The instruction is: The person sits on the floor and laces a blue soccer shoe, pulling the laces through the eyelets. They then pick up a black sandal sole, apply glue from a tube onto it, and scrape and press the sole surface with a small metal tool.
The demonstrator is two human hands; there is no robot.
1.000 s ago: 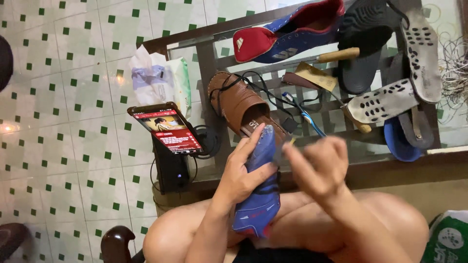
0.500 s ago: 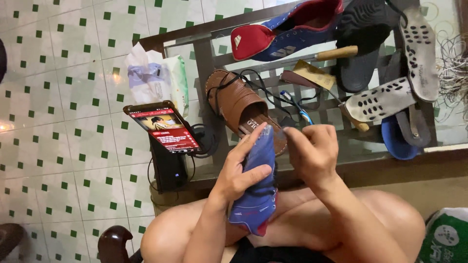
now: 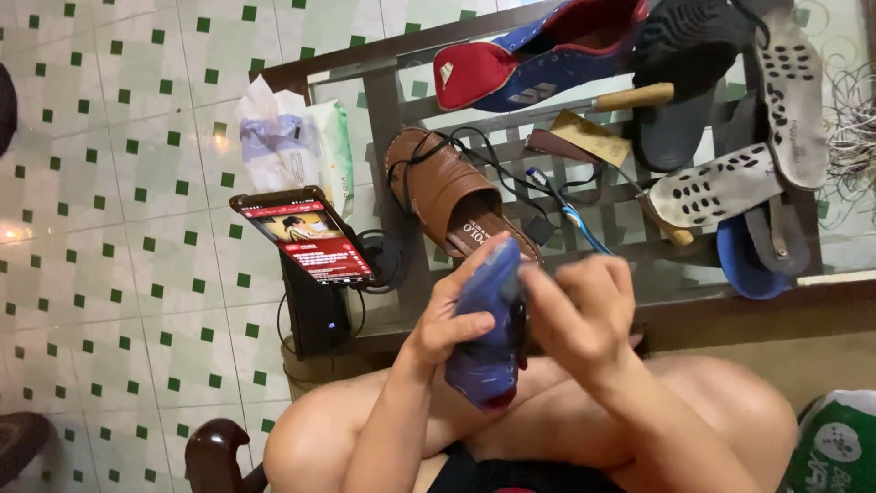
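- Blue and red, the shoe (image 3: 488, 342) sits upright between your 2 hands, over your bare knees and just in front of the glass table (image 3: 383, 119).
- Your left hand (image 3: 447, 324) is wrapped around the shoe's left side, fingers closed on it, thumb up near its top edge.
- Your right hand (image 3: 579, 310) is curled against the shoe's right side, touching it; you cannot tell from here whether its fingers pinch anything, since they are blurred.
- The 2 hands are close together, with only the shoe between them.
- Just beyond the hands, a brown leather sandal (image 3: 452, 196) lies on the glass, with a toothbrush (image 3: 570, 215) beside it.
- Farther back lies a second blue and red shoe (image 3: 538, 55), next to a wooden-handled tool (image 3: 630, 96) and a black slipper (image 3: 680, 82).
- On the right, 2 perforated insoles (image 3: 721, 187) rest by a blue sandal (image 3: 753, 260).
- To the left, a phone (image 3: 306, 236) with a lit screen leans on a black stand, near a pack of wipes (image 3: 292, 151).
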